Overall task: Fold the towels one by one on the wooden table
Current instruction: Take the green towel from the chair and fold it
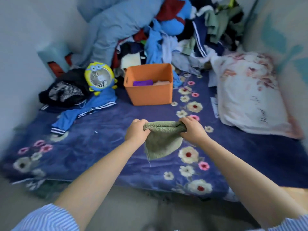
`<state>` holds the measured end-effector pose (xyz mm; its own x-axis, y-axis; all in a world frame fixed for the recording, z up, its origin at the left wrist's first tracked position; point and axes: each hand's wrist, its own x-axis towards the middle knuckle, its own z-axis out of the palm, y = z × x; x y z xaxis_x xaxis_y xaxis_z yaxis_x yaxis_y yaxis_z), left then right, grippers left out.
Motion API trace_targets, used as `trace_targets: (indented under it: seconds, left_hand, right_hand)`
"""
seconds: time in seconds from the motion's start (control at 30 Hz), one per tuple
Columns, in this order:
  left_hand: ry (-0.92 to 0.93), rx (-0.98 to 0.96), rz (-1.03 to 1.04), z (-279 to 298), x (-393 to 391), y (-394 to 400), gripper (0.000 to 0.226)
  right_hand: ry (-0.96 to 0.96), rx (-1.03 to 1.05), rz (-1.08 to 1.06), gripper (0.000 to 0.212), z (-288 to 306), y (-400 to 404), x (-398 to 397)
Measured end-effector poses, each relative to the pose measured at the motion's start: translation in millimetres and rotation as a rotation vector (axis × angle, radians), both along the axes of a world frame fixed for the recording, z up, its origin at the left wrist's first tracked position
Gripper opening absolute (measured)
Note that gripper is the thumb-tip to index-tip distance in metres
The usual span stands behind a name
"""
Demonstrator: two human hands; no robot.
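1. Surface: a dark blue floral blanket (103, 139) covers the work area. No wooden tabletop is clearly visible; only a tan corner shows at the lower right edge.
2. Background: an orange bin (150, 95) holding folded cloths stands beyond the hands, a yellow fan (99, 78) to its left, a clothes pile (183, 35) behind, and a floral pillow (250, 95) to the right.
3. Task item: the green towel (162, 144) is held just above the blanket, between the hands and nearer than the bin.
4. Left hand (137, 130): fingers curled, gripping the towel's left upper end.
5. Right hand (193, 129): fingers curled, gripping the right upper end.
6. Key relation: the bunched top edge runs left to right between the hands, both equally near; the rest hangs toward the person.
7. Judgement: lowering and spreading the towel flat likely comes next.
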<state>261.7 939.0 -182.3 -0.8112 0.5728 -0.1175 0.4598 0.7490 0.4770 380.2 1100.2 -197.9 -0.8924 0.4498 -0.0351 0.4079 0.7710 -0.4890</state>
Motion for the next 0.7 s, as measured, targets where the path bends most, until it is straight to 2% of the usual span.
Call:
trace_targets:
  seconds: [0.13, 0.33, 0.7]
  left_hand:
    - [0.055, -0.031, 0.022, 9.2, -62.8, -33.8, 0.028]
    - [0.036, 0.016, 0.024, 15.1, -124.6, -29.2, 0.026]
    - [0.063, 0.101, -0.021, 34.5, -280.4, 93.1, 0.03]
  right_hand:
    - [-0.005, 0.056, 0.082, 0.042, 14.0, -24.5, -69.8]
    - [0.013, 0.03, 0.076, 0.041, 34.0, -19.9, -135.3]
    - [0.125, -0.067, -0.016, 0.04, 41.7, 96.4, -277.0]
